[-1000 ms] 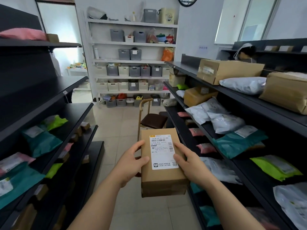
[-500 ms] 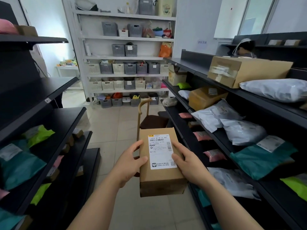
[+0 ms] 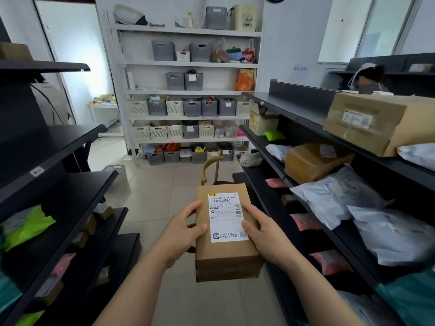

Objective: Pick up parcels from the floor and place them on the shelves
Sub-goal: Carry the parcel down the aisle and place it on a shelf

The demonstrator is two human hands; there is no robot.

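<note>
I hold a brown cardboard parcel [image 3: 226, 252] with a white shipping label in front of me, above the aisle floor. My left hand [image 3: 183, 234] grips its left side, thumb on top. My right hand [image 3: 261, 234] grips its right side, fingers over the label's edge. Black shelves [image 3: 70, 184] run along the left with green, teal and pink bags. Black shelves [image 3: 282, 104] on the right carry cardboard boxes, white and grey mailers and pink packets.
A wooden chair [image 3: 211, 170] stands in the aisle just beyond the parcel. A white rack [image 3: 188, 92] of grey and cream baskets fills the back wall. A basket [image 3: 116, 172] sits on the tiled floor at left. A person [image 3: 369, 78] is behind the right shelves.
The view has moved forward along the aisle and turned slightly left; the right shelf parcels have slid toward the right edge. Both hands keep the same hold on the parcel.
</note>
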